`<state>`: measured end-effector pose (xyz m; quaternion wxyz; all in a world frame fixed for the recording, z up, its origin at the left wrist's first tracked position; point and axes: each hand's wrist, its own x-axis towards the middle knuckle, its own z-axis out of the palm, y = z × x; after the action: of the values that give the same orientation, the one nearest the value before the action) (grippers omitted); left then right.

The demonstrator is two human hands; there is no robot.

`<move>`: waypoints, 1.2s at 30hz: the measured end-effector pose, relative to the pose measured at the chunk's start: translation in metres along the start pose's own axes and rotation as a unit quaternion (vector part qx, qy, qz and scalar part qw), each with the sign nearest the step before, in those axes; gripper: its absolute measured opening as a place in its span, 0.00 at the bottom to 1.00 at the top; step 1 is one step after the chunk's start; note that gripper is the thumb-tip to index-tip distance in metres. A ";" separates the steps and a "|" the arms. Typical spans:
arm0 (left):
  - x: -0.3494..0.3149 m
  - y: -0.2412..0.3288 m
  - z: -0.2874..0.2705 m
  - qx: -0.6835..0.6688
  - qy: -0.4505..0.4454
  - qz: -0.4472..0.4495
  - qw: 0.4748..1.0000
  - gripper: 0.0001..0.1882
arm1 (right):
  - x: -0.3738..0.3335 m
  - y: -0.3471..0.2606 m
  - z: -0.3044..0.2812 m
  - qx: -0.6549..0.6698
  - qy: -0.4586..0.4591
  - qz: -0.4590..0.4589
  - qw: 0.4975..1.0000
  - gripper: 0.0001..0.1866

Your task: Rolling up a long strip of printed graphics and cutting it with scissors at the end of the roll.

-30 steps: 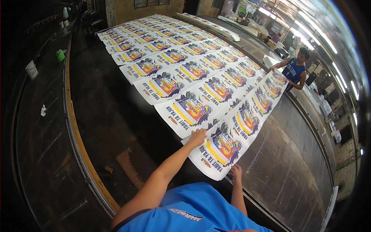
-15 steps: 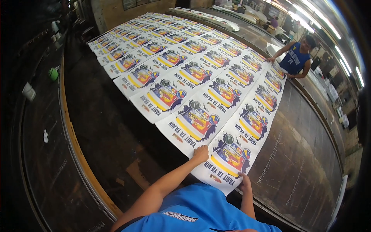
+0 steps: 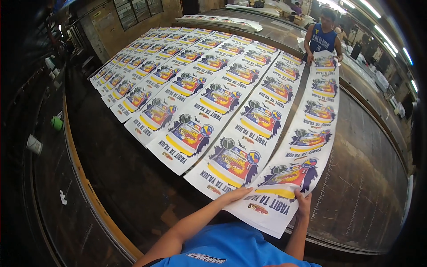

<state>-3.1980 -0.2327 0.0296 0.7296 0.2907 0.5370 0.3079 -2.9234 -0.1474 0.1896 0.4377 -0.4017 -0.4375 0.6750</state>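
Seen from above, over a long dark worktable [image 3: 133, 178] covered with rows of white printed sheets, each carrying a bright blue, red and yellow design.

Left hand [image 3: 235, 195] laid flat, fingers spread apart, pressing on the near left edge of the closest printed sheet [image 3: 284, 187]. Right hand [image 3: 304, 199] resting on the same sheet's right side, fingers loosely extended along the edge; neither hand clamped around anything, only palms and fingertips on the surface. Likely pressed this way to keep the sheet smooth and square against the table.

The closest sheet lying at the very near end of the rightmost strip of prints [image 3: 318, 111], its lower corner hanging slightly over the table's front rim, just above a blue shirt [image 3: 231, 249] at the bottom of the view. Sheets overlapping like shingles, each row slanting away toward the far wall, probably so every design stays exposed.

At the far end of the same strip, another person in a blue sleeveless shirt [image 3: 323, 40], both hands down on the strip's far edge, apparently holding that end in place.

Containers: a white cup [image 3: 34, 144] and a green cup [image 3: 56, 123] on the dark ledge at the left, well apart from the sheets; contents impossible to tell. More prints stacked on a farther table [image 3: 222, 22].
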 end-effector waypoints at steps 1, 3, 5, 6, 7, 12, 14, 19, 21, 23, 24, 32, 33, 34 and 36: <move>-0.002 0.006 -0.003 -0.021 -0.009 0.019 1.000 0.31 | 0.005 -0.008 0.013 -0.009 -0.008 -0.022 1.000 0.20; -0.013 0.018 -0.011 -0.055 -0.024 0.024 0.998 0.30 | 0.009 -0.014 0.040 0.020 -0.003 -0.053 0.998 0.20; -0.026 0.031 -0.029 -0.002 0.039 0.107 0.994 0.28 | 0.007 -0.016 0.060 0.046 -0.027 -0.086 0.995 0.20; -0.034 0.040 -0.043 0.032 0.066 0.130 0.989 0.28 | 0.002 -0.017 0.068 0.044 -0.016 -0.081 0.996 0.20; -0.043 0.046 -0.054 0.051 0.083 0.162 0.982 0.27 | -0.005 -0.017 0.074 0.052 -0.009 -0.078 0.996 0.20; -0.090 0.056 -0.147 0.245 0.276 0.290 0.883 0.25 | -0.025 0.038 0.109 -0.014 0.078 -0.013 0.997 0.16; -0.099 0.040 -0.186 0.230 0.292 0.265 0.890 0.27 | -0.025 0.082 0.119 -0.041 0.093 0.029 0.994 0.16; -0.074 -0.018 -0.257 0.288 0.330 0.189 0.879 0.42 | -0.008 0.201 0.142 -0.062 0.142 0.098 0.983 0.17; -0.066 -0.035 -0.272 0.317 0.323 0.142 0.880 0.44 | 0.001 0.232 0.149 -0.125 0.184 0.101 0.970 0.16; -0.061 -0.036 -0.282 0.343 0.285 0.077 0.891 0.44 | 0.010 0.243 0.152 -0.251 0.190 0.039 0.948 0.16; -0.061 -0.034 -0.285 0.347 0.274 0.091 0.892 0.41 | 0.011 0.246 0.152 -0.284 0.191 0.025 0.939 0.15; -0.077 -0.012 -0.277 0.371 0.209 0.091 0.900 0.34 | -0.002 0.247 0.159 -0.280 0.214 0.058 0.934 0.18; -0.080 -0.012 -0.273 0.394 0.233 0.100 0.883 0.33 | -0.002 0.248 0.159 -0.330 0.233 0.057 0.913 0.18; -0.082 -0.013 -0.267 0.418 0.259 0.090 0.866 0.33 | -0.002 0.250 0.158 -0.319 0.242 0.066 0.914 0.18; -0.087 -0.015 -0.261 0.460 0.274 0.073 0.842 0.30 | 0.000 0.253 0.155 -0.295 0.237 0.073 0.923 0.19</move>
<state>-3.4676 -0.2840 0.0042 0.3107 0.5353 0.7719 0.1453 -3.1275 -0.2440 -0.0035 0.3395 -0.6917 -0.4700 0.4305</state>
